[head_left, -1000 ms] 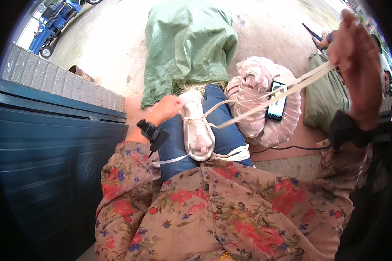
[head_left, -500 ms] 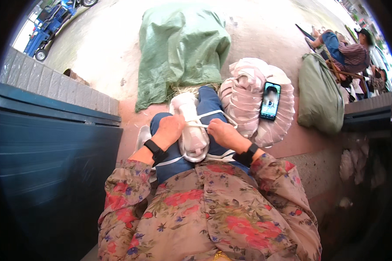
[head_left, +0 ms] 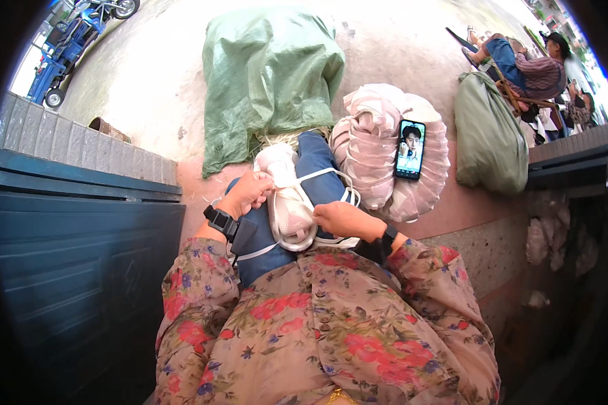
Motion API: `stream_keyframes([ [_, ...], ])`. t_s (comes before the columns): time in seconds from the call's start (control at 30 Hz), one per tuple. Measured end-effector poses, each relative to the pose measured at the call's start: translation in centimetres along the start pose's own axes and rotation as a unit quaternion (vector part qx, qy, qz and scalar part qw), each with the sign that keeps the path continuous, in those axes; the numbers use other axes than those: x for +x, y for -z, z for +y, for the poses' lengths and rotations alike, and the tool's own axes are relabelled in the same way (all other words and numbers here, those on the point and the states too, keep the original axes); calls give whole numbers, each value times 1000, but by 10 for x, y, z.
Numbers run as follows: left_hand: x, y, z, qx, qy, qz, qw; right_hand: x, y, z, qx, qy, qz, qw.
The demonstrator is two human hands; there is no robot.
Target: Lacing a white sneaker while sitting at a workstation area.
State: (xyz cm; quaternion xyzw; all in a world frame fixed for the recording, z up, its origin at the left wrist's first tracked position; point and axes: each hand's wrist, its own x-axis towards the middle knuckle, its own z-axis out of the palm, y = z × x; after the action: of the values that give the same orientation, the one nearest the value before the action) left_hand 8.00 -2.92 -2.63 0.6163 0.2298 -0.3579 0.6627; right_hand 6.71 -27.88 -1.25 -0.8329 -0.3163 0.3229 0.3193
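Observation:
A pale pink and white sneaker (head_left: 292, 209) lies across my thighs, on blue jeans. White shoelace (head_left: 321, 173) crosses its upper and loops out over the right thigh. My left hand (head_left: 251, 191) is closed in a pinch at the shoe's left edge, on a piece of lace. To the right of the shoe, my right hand (head_left: 344, 219) is closed with fingertips beside the upper; what it holds is hidden. More white lace hangs below the right hand and by the left wrist.
Ahead lies a green woven sack (head_left: 270, 74) over straw-like strands. Wrapped pinkish bundles (head_left: 365, 155) stand at the right, with a lit phone (head_left: 410, 150) on them. Farther right are a full green sack (head_left: 490, 131) and a seated person (head_left: 537, 71). A blue door panel (head_left: 81, 270) borders the left.
My hands have moved apart: the left went up and outward, the right came down beside the shoe. The lace stretched between them before no longer spans the gap. The view shifted slightly.

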Motion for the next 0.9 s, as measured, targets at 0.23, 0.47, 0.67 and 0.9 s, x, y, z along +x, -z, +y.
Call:
stream_keyframes([
  [0.23, 1, 0, -2, -22, 21, -3, 1000, -27, 10, -36, 83, 98, 38, 991],
  [0.47, -18, -1, -3, 165, -117, 104, 974, -22, 0, -35, 98, 125, 73, 985],
  [0.67, 0, -4, -27, 429, -339, 196, 814, -22, -7, -39, 103, 112, 78, 985],
  [0.9, 2, 4, -8, 88, -18, 1, 996, -28, -2, -47, 108, 98, 85, 986],
])
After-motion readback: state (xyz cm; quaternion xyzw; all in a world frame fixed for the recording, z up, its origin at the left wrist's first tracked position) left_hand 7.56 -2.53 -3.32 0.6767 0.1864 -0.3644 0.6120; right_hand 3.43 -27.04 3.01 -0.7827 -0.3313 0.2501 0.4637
